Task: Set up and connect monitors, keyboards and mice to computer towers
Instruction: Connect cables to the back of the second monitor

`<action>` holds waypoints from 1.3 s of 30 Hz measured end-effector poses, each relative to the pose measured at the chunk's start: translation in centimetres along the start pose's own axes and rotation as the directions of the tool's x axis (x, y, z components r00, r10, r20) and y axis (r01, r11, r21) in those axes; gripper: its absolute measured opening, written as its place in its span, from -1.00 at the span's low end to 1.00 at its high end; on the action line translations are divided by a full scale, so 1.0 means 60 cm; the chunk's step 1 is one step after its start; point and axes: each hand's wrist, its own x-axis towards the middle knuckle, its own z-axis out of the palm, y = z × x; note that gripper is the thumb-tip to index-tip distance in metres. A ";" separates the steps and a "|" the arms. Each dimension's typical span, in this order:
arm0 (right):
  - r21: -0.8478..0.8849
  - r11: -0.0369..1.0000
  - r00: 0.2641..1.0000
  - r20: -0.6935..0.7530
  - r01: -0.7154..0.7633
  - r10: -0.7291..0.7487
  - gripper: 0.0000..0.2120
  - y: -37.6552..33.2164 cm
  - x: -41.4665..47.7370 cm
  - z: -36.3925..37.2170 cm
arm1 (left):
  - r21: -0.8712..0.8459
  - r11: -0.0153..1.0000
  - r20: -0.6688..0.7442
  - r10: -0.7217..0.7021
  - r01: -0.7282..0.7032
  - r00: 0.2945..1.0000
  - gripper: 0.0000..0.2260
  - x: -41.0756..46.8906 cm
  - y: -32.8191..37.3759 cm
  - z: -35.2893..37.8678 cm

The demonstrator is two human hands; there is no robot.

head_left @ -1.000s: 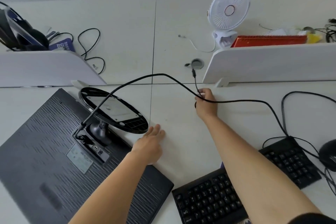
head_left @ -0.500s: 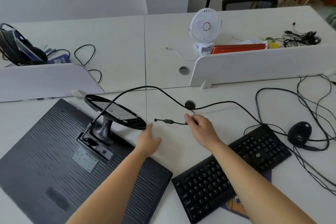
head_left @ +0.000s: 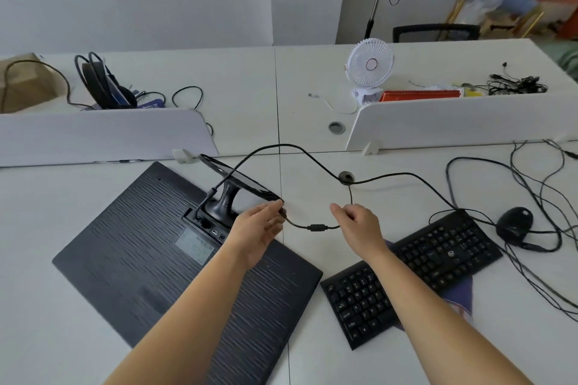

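A black monitor (head_left: 150, 247) lies face down on the white desk, its round stand (head_left: 240, 180) sticking up. One black cable (head_left: 281, 146) runs from the ports by the stand across to the right. A thinner cable with a ferrite bead (head_left: 316, 227) comes up from the desk's cable hole (head_left: 345, 177). My left hand (head_left: 259, 228) pinches the plug end of this thin cable. Right of the bead, my right hand (head_left: 356, 219) grips the same cable. A black keyboard (head_left: 416, 272) and black mouse (head_left: 514, 222) lie to the right.
White divider panels (head_left: 453, 122) stand along the desk's back edge. Behind them are a small white fan (head_left: 370, 67), a red notebook (head_left: 419, 95), headphones (head_left: 97, 81) and a tangle of wires (head_left: 516, 86). Loose cables (head_left: 538, 197) spread over the right side of the desk.
My right hand pulled the thin cable out of the desk hole toward me. My left hand left the desk and took hold of the cable's plug end. The view rose.
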 end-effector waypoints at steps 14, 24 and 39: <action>0.747 0.457 0.875 0.433 -0.482 0.215 -0.51 -0.115 -0.122 0.175 | 0.187 0.974 -0.050 0.136 -0.125 0.989 -0.81 -0.104 0.063 -0.111; 0.830 0.389 0.909 0.413 -0.401 0.055 -0.87 -0.160 -0.142 0.206 | 0.434 0.894 -0.234 0.234 -0.114 0.944 -0.67 -0.104 0.030 -0.219; 0.696 0.637 0.887 0.460 -0.332 -0.040 -0.88 -0.195 -0.116 0.240 | 0.986 -0.042 -0.144 0.291 0.163 0.946 -0.06 -0.003 -0.049 -0.329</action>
